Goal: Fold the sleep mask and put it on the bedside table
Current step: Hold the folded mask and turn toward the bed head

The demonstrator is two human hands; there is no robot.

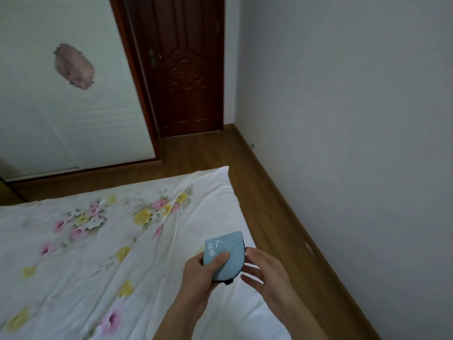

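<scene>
Head view: nearest the camera, the left hand (199,271) is gripping the sleep mask (224,256), thumb pressing on its pale blue face, so the mask is sitting doubled over above the right edge of the bed (98,241). The right hand (263,268) is hovering just beside the mask with fingers spread, holding nothing, though a fingertip may be brushing the black trim. A dark strap end is poking out under the mask. Beyond the mask, the flowered sheet is lying rumpled; past the bed's far corner a strip of wooden floor (264,192) is running to a dark door (186,69). No bedside table is showing. The fold looks springy, so if the thumb eases off during the carry, it could well open again.
</scene>
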